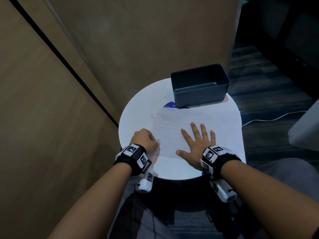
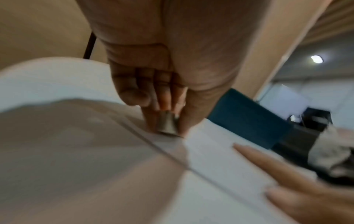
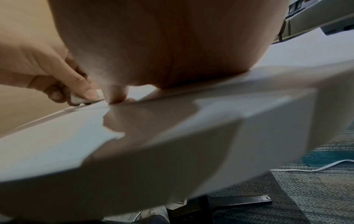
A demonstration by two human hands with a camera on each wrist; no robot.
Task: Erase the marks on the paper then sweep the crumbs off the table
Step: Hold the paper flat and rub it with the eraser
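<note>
White tabletop (image 1: 138, 107) fills the middle of our head view, round, with brown panels (image 1: 43, 83) rising at nine o'clock. Moving rightward, we come first to our left hand (image 1: 145, 139), at about seven o'clock on the table, fingers curled and pinching a small pale eraser (image 2: 168, 126) between thumb and fingertips; its lower face meets the paper (image 1: 198, 118) at the sheet's near-left edge. Faint grey marks (image 1: 165, 121) still streak the sheet's left part, up toward ten o'clock from that hand. Further right, our right hand (image 1: 196, 144) lies flat and spread on the sheet at five o'clock, palm down, pinning it. Beyond, at one o'clock, a dark blue bin (image 1: 200, 85) stands on the far rim, with a small purple disc (image 1: 170, 105) peeking out beside its near-left corner.

We judge the erasing step to be in hand, not finished. Next we would need short, firm strokes across the remaining grey streaks while the spread hand keeps the sheet from sliding or creasing. Crumbs are too small for us to make out, so the sweeping looks not yet begun.
</note>
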